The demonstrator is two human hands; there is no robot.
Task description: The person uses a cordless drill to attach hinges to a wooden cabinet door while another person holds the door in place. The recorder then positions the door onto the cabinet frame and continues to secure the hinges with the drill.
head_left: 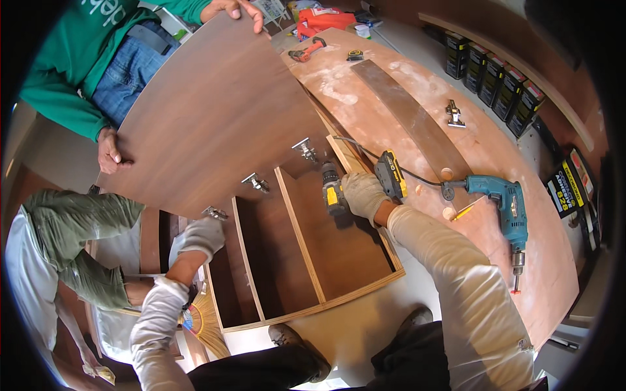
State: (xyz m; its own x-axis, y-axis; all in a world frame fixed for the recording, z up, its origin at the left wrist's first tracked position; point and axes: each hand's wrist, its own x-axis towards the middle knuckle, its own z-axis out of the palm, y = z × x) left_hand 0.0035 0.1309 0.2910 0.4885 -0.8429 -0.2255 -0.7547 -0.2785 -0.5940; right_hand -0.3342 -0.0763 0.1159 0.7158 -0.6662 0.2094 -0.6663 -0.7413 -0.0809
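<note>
My right hand [365,195], in a pale work glove, is closed round the grip of a yellow-and-black cordless drill [335,195]. The drill hovers over the right compartment of an open wooden cabinet [339,300]. My left hand [203,238], also gloved, is curled beside the cabinet's left side, just under a metal hinge [215,213]; what its fingers hold is hidden. Two more hinges, a middle one [255,182] and a right one [304,149], sit along the lower edge of a brown wood panel [215,111]. A co-worker in a green top holds that panel with both hands.
On the dusty board [404,98] at right lie a teal corded drill [499,202], a pencil [464,212], a loose hinge [455,114], a tape measure [355,55] and a red-and-black tool [306,49]. Cans [492,78] line the right. Another person crouches left, near a straw broom [208,322].
</note>
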